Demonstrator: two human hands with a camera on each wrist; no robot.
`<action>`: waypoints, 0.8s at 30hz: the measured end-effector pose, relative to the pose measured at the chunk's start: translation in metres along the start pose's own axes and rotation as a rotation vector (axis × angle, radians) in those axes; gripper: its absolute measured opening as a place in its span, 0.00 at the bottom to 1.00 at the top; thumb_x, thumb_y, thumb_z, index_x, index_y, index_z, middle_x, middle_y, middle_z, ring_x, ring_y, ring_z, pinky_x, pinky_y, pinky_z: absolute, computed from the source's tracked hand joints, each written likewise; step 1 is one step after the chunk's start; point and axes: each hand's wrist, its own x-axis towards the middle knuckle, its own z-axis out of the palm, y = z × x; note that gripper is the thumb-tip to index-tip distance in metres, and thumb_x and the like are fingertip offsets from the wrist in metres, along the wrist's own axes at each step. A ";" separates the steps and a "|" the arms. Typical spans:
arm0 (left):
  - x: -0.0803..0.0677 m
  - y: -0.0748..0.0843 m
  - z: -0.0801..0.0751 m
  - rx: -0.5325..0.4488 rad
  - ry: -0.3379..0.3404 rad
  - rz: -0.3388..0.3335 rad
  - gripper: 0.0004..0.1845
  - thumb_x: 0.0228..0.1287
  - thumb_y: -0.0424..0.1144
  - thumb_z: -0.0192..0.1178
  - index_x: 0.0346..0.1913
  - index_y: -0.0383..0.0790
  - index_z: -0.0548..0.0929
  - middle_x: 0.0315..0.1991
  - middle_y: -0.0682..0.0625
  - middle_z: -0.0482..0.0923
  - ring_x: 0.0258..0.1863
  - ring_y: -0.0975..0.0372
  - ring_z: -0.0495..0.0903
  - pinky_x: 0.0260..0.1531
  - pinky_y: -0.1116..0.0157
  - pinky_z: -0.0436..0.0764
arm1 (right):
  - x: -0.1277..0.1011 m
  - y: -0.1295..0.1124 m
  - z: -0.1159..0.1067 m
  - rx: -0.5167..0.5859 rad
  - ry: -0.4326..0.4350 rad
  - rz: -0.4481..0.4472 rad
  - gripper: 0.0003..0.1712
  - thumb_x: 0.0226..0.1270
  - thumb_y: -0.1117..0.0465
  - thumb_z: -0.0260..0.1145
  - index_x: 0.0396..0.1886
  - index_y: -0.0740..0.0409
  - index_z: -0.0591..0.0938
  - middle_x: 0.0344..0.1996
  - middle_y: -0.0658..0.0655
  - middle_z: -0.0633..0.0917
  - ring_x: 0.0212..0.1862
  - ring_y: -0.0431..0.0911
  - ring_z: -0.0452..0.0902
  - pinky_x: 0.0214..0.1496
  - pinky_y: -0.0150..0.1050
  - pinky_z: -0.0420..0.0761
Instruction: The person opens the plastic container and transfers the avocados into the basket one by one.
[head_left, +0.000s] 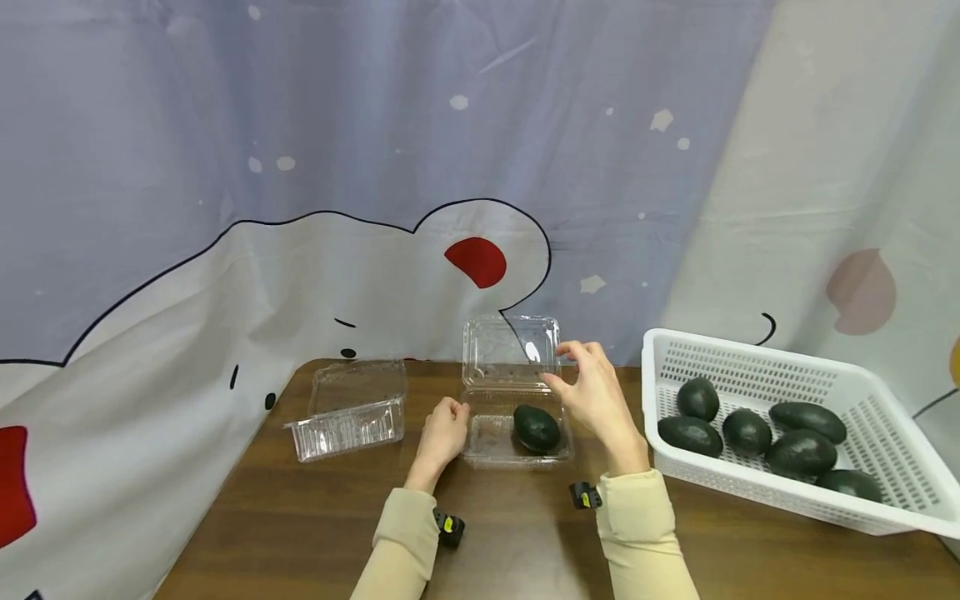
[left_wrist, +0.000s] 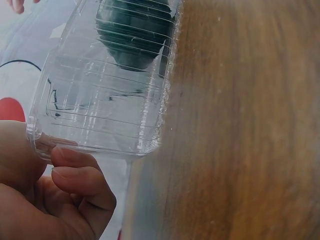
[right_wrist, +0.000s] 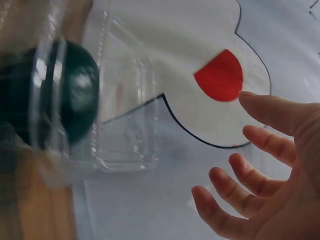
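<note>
In the head view a clear plastic clamshell container stands on the table with its lid raised behind it. One dark green avocado lies in the right part of its base, and the left wrist view shows that avocado through the ribbed wall. My left hand pinches the container's left rim between thumb and curled fingers. Beside the lid's right edge is my right hand, fingers spread and loosely bent. The right wrist view shows this hand apart from the container, holding nothing.
A white perforated basket with several avocados stands on the right. To the left sits another clear clamshell with its lid up. Behind the brown wooden table hangs a patterned curtain.
</note>
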 end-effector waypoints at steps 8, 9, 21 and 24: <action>-0.001 0.002 0.000 0.003 -0.002 -0.009 0.12 0.75 0.41 0.51 0.32 0.39 0.73 0.20 0.51 0.68 0.21 0.58 0.70 0.25 0.61 0.69 | -0.001 0.006 0.028 -0.058 -0.084 0.034 0.22 0.57 0.58 0.75 0.50 0.56 0.80 0.45 0.61 0.75 0.44 0.55 0.71 0.47 0.52 0.71; -0.002 0.002 0.001 0.002 -0.006 -0.012 0.12 0.75 0.41 0.51 0.32 0.39 0.73 0.20 0.51 0.68 0.21 0.58 0.70 0.25 0.61 0.69 | -0.002 0.009 0.032 -0.067 -0.097 0.043 0.21 0.57 0.58 0.75 0.49 0.55 0.80 0.45 0.61 0.75 0.46 0.55 0.71 0.48 0.52 0.71; -0.002 0.003 0.000 0.006 -0.010 -0.009 0.12 0.76 0.41 0.50 0.32 0.39 0.72 0.21 0.51 0.67 0.21 0.58 0.69 0.25 0.60 0.69 | -0.006 0.016 0.067 -0.104 -0.150 0.016 0.16 0.54 0.65 0.76 0.42 0.57 0.82 0.40 0.58 0.75 0.42 0.53 0.73 0.46 0.50 0.74; -0.002 0.002 0.000 0.009 -0.008 -0.005 0.12 0.76 0.41 0.50 0.33 0.39 0.72 0.20 0.51 0.67 0.20 0.58 0.69 0.25 0.61 0.68 | -0.007 0.016 0.072 -0.119 -0.188 0.022 0.16 0.54 0.63 0.76 0.42 0.58 0.81 0.40 0.59 0.75 0.41 0.53 0.72 0.46 0.50 0.73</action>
